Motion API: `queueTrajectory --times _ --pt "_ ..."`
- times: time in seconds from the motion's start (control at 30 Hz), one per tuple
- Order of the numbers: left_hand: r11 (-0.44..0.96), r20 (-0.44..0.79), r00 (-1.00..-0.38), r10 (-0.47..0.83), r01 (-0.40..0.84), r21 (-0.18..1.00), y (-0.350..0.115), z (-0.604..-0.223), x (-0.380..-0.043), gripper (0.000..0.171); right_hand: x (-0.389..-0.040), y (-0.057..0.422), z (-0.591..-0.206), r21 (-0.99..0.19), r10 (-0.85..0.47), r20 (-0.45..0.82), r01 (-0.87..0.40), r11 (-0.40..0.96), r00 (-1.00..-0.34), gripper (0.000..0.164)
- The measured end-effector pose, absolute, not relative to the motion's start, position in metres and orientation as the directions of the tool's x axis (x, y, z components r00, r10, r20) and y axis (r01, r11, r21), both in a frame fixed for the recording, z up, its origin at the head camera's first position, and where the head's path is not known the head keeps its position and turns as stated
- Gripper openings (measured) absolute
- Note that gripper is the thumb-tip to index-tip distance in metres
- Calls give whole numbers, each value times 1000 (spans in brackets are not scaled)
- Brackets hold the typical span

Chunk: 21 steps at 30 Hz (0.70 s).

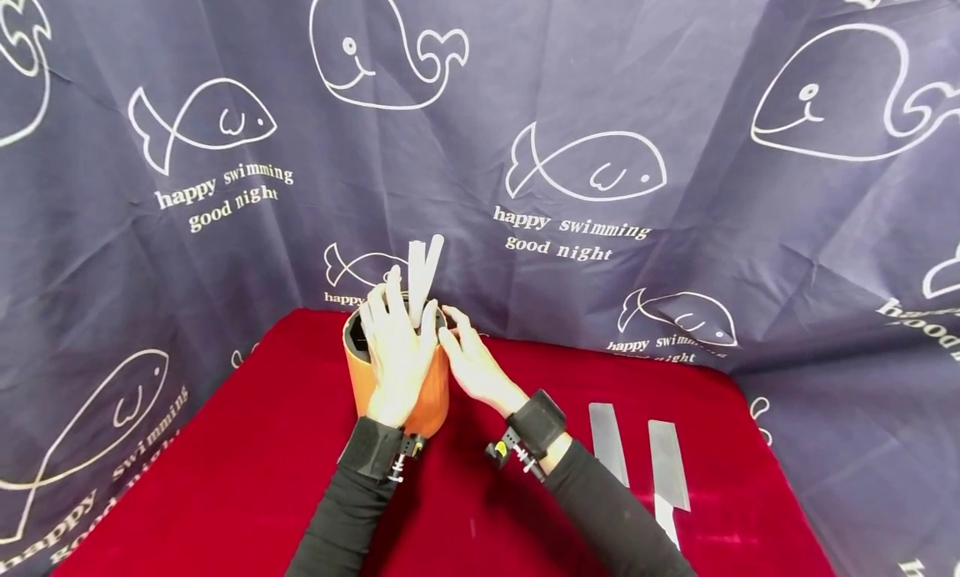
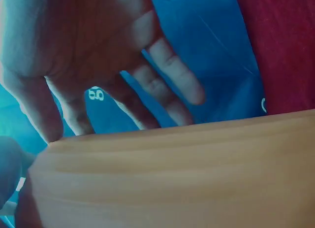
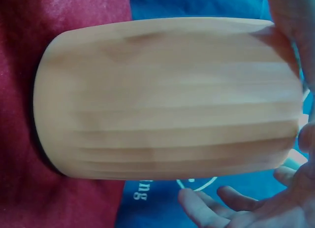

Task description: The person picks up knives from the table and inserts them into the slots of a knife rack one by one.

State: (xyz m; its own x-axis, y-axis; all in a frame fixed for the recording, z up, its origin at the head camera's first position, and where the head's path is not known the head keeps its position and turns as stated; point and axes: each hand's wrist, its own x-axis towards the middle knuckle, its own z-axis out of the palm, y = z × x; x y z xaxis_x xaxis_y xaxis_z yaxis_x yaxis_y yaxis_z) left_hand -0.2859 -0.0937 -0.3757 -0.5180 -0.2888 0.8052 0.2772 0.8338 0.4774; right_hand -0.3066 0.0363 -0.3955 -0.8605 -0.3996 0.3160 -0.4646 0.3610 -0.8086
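Note:
A round wood-coloured holder [image 1: 435,398] with a dark inside stands upright on the table, two white handles [image 1: 422,281] sticking up from its opening. My left hand [image 1: 397,343] lies over the near side of the rim, its fingers extended left of the handles and its thumb right of them. At the right side of the rim is my right hand [image 1: 480,368]; in the left wrist view this right hand [image 2: 98,46] has spread fingers with fingertips at the holder's wall [image 2: 172,169]. The right wrist view shows the holder's side [image 3: 167,105] between both hands.
Two flat grey blades, a left one [image 1: 609,444] and a right one [image 1: 669,464], lie on the red cloth [image 1: 247,469] beside my right forearm. A white handle [image 1: 665,519] extends below the right blade. A patterned curtain [image 1: 480,118] hangs behind the table.

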Motion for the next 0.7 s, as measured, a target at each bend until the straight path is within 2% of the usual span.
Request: queueTrajectory --times 0.23,0.53,0.7 --pt "878 852 -470 -230 277 390 -91 -365 -278 63 -303 46 -376 -799 -325 359 -468 377 -875 50" --pt "914 898 -423 -125 303 270 -82 -337 -246 65 -282 69 -344 -807 -238 425 -485 336 -873 48" --pt "893 896 -409 -171 320 316 -76 -328 -226 66 -264 81 -335 -784 -237 465 -521 339 -853 48"
